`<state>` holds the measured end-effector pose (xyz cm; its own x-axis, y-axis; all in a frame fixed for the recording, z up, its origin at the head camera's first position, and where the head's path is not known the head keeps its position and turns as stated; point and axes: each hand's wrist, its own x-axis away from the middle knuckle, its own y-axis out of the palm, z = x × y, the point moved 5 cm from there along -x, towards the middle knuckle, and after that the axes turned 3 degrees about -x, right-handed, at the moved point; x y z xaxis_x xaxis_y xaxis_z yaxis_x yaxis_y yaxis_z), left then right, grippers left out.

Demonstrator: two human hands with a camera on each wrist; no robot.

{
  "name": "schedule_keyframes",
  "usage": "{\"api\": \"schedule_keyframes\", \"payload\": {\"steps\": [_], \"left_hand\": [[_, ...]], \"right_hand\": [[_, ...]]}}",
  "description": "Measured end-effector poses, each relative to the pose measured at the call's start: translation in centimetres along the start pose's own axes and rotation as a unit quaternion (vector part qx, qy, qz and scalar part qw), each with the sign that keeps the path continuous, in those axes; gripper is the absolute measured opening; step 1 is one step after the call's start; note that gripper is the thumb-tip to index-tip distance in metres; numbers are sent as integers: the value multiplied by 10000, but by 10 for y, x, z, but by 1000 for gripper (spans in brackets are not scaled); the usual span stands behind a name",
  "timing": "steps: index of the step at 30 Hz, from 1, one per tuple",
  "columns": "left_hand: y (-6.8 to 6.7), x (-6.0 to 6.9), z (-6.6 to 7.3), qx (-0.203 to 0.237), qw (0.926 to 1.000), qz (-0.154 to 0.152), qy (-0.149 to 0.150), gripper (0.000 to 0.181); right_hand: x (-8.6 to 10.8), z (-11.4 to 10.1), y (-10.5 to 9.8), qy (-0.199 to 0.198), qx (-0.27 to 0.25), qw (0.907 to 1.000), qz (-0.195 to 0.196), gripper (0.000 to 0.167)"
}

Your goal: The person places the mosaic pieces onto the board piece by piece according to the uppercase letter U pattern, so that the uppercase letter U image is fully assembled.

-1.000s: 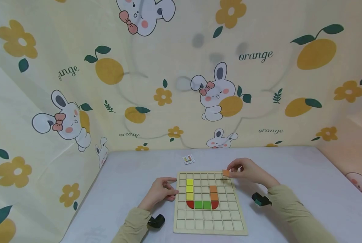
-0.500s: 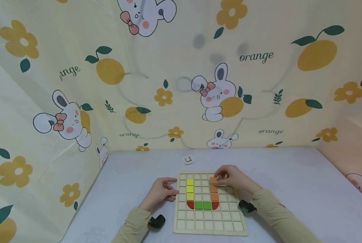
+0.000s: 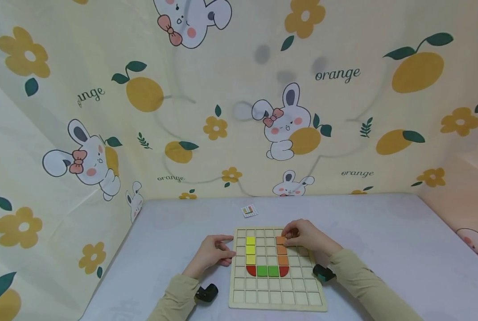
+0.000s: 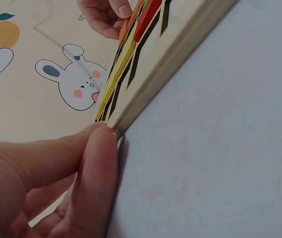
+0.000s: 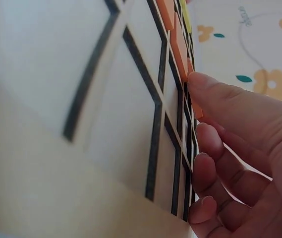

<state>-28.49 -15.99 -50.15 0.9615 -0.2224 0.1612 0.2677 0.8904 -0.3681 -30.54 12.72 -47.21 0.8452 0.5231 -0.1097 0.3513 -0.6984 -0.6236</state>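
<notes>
A pale wooden grid board (image 3: 277, 296) lies flat on the table. My right hand (image 3: 309, 235) pinches an orange square tile (image 3: 281, 240) at a cell in its upper right part. In the right wrist view the thumb (image 5: 202, 82) is against the orange tiles; whether the pinched one sits fully down cannot be told. Below it are two more orange tiles (image 3: 282, 255). Two red rounded corner pieces (image 3: 251, 270) flank two green tiles (image 3: 267, 271), and three yellow tiles (image 3: 250, 250) form the left column. My left hand (image 3: 210, 254) touches the board's left edge with fingertips.
A small card (image 3: 249, 211) printed with a coloured U shape lies behind the board. White cloth (image 3: 175, 218) covers the table. A patterned curtain (image 3: 239, 147) with rabbits and oranges hangs at the back and sides. Each wrist wears a black camera (image 3: 207, 292).
My right hand has carried the orange tile left from beyond the board's upper right corner, down to the cell above the other orange tiles. The left hand stays at the edge.
</notes>
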Motion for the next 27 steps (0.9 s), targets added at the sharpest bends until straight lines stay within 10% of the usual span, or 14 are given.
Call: {"api": "schedule_keyframes", "payload": {"steps": [27], "left_hand": [[0, 4, 1, -92, 9999, 56, -46, 54]], "right_hand": [[5, 0, -5, 291, -27, 9996, 3, 17]]}}
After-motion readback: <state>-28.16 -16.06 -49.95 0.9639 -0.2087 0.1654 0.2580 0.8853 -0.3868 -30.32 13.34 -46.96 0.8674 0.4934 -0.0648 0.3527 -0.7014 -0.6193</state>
